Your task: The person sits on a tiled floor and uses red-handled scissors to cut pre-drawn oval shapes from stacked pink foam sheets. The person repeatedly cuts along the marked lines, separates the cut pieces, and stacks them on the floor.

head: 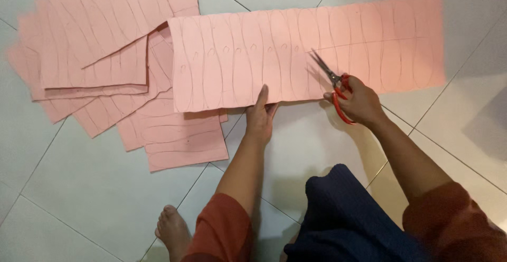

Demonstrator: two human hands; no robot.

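Note:
A long pink sheet (253, 61) marked with curved pencil lines lies flat on the tiled floor. My left hand (260, 117) rests with fingers together on its near edge, pressing it down. My right hand (359, 101) grips red-handled scissors (330, 77), whose open blades point up and left over the sheet's right half, near a drawn line.
A fanned pile of similar pink sheets (95, 56) lies at the upper left, partly under the long sheet. My bare foot (171, 230) and dark-clothed knee (343, 214) are at the bottom. White floor tiles (95, 188) surround everything.

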